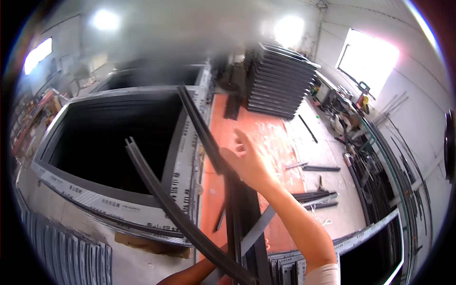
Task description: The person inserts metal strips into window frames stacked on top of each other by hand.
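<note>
My right hand reaches forward over the orange-covered table, its fingers apart and slightly blurred. Close by its left side a dark metal profile slants up; whether the hand touches it is unclear. My left forearm enters at the bottom, and its hand is hidden behind the dark strips. A long dark grooved profile crosses that arm, rising leftward over a framed panel. Between my arms stand upright dark profiles, with a grey flat strip lying at a slant against them.
Large dark-centred frames with printed film fill the left. A tall stack of dark frames stands at the far end of the table. Short profiles lie on the right half. Long bars lean along the right wall. Another frame sits near right.
</note>
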Available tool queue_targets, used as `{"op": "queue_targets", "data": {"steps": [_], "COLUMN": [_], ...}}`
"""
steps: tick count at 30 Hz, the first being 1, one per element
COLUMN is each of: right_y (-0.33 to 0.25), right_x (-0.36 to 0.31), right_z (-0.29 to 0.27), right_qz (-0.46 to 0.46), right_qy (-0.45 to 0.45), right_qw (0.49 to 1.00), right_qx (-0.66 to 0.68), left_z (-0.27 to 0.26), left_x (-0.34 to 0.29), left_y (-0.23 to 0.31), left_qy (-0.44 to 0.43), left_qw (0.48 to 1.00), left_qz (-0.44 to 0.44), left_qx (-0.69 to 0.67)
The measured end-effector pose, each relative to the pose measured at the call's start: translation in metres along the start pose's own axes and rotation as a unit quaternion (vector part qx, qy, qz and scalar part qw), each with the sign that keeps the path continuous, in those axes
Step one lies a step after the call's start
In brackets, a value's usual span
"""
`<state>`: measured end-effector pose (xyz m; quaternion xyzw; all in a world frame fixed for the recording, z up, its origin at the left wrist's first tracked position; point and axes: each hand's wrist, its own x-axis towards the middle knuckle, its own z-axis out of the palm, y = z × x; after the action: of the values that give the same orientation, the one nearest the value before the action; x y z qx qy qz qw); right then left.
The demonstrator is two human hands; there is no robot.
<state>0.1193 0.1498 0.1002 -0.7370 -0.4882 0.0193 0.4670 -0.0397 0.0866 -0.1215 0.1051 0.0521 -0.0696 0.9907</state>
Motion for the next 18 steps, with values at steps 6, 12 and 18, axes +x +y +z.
{"op": "queue_targets", "data": {"steps": [6,12,18], "right_y": [0.007,-0.044,-0.031], "right_x": [-0.165,-0.297,-0.372], "right_z": [-0.096,-0.052,-0.071], "right_qz": [0.071,0.211,0.312], "right_qy": [0.072,-0.085,-0.015], "right_qw": [0.985,0.959,0.944], "right_qx": [-0.139,-0.168,-0.104], "left_z": [0.007,0.024,0.047], "left_x": [0.007,0.016,0.021], "left_y": [-0.002,-0.044,-0.099], "left_qy": [-0.005,-0.015,-0.001], "left_qw": [1.000,0.996,0.989], "left_qz": [-0.017,-0.077,-0.131], "left_qx": [0.019,0.039,0.066]}}
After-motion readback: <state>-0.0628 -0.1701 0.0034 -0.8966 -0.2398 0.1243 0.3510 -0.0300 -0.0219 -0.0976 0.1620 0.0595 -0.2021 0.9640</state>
